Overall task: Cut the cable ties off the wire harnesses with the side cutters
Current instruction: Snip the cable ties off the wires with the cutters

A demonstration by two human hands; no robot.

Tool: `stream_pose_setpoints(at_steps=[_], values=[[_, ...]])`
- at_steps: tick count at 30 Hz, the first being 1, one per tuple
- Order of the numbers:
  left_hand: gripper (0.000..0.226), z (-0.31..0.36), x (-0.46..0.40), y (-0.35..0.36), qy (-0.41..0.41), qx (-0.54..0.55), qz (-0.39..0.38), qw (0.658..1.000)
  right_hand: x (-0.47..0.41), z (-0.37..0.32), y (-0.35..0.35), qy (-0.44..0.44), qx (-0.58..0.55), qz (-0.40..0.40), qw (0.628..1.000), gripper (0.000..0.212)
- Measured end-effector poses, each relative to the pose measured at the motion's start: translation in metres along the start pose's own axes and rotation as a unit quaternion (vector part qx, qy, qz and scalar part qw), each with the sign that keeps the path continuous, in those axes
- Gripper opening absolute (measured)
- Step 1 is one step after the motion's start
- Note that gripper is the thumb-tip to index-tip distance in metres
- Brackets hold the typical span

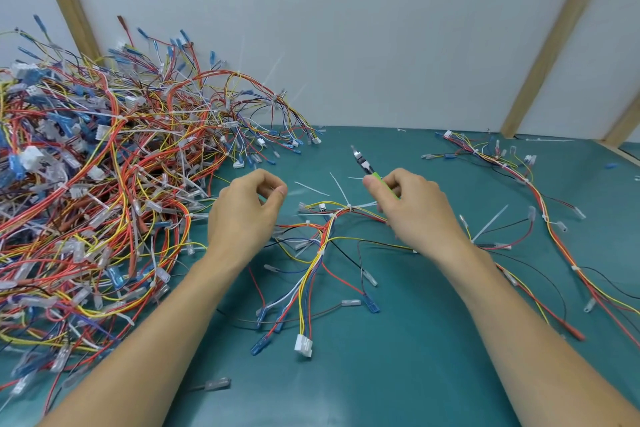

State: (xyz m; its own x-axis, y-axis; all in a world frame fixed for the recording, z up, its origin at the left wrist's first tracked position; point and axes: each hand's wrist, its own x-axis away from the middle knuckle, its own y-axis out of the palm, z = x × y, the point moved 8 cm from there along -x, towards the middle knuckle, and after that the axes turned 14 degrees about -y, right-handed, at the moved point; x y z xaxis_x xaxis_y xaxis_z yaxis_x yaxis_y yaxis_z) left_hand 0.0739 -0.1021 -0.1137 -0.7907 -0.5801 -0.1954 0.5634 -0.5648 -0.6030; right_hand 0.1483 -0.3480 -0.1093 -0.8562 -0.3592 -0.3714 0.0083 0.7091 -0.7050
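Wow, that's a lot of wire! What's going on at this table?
A person is cutting cable ties off wire harnesses. The right hand grips green-handled side cutters, tips pointing away. The left hand hovers with curled fingers, holding nothing that shows. Between them lies one harness with a white cable tie on it. A big tangled pile waits to the left on the green table.

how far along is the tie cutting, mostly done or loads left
Loads left, by the look of it. Done: one harness lies apart at the right, with loose cut ties on the green mat. In hand: the right hand holds the side cutters over a middle harness with a tie still on; the left hand hovers, holding nothing visible. Left: the big pile at the left.
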Motion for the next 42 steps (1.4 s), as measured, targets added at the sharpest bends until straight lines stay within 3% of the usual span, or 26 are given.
stream_pose_setpoints(at_steps=[3,9,12,14,18,23,26,30,32,35,38,42], values=[[0.005,-0.001,0.001,-0.002,0.006,-0.083,0.031,0.996,0.003,0.002,0.011,0.043,-0.078,-0.023,0.996,0.03],[0.007,0.007,0.006,0.006,0.065,-0.152,0.015,0.986,0.005,0.001,0.016,0.052,-0.07,-0.036,0.996,0.012],[0.02,0.018,0.015,0.017,0.092,-0.061,-0.075,0.991,0.004,0.004,0.019,0.058,-0.074,-0.043,0.995,0.006],[0.031,0.023,0.024,0.029,0.106,-0.072,-0.119,0.985,0.004,0.006,0.024,0.067,-0.099,-0.053,0.991,0.005],[0.054,0.021,0.032,0.044,0.078,-0.11,-0.134,0.982,0.004,0.007,0.034,0.085,-0.18,-0.056,0.978,0.008],[0.018,0.028,0.038,0.049,0.115,-0.086,-0.148,0.978,0.002,-0.002,0.027,0.042,-0.185,-0.016,0.982,0.01],[0.011,0.043,0.04,0.035,0.218,-0.107,-0.115,0.963,0.002,-0.01,0.02,0.0,-0.173,-0.006,0.985,0.015],[0.015,0.058,0.037,0.004,0.332,-0.147,0.009,0.932,0.003,-0.014,0.013,-0.025,-0.113,-0.017,0.993,0.015],[0.012,0.055,0.031,-0.001,0.322,-0.157,0.022,0.933,0.004,-0.017,0.019,-0.023,-0.141,-0.049,0.989,0.017],[0.012,0.041,0.027,0.015,0.258,-0.165,-0.056,0.95,0.006,-0.02,0.027,-0.024,-0.158,-0.065,0.985,0.017],[0.018,0.028,0.029,0.038,0.166,-0.103,-0.155,0.969,0.009,-0.022,0.038,-0.027,-0.15,-0.085,0.985,0.016],[0.02,0.019,0.024,0.045,0.079,-0.02,-0.178,0.981,0.01,-0.021,0.039,-0.018,-0.15,-0.085,0.985,0.017]])
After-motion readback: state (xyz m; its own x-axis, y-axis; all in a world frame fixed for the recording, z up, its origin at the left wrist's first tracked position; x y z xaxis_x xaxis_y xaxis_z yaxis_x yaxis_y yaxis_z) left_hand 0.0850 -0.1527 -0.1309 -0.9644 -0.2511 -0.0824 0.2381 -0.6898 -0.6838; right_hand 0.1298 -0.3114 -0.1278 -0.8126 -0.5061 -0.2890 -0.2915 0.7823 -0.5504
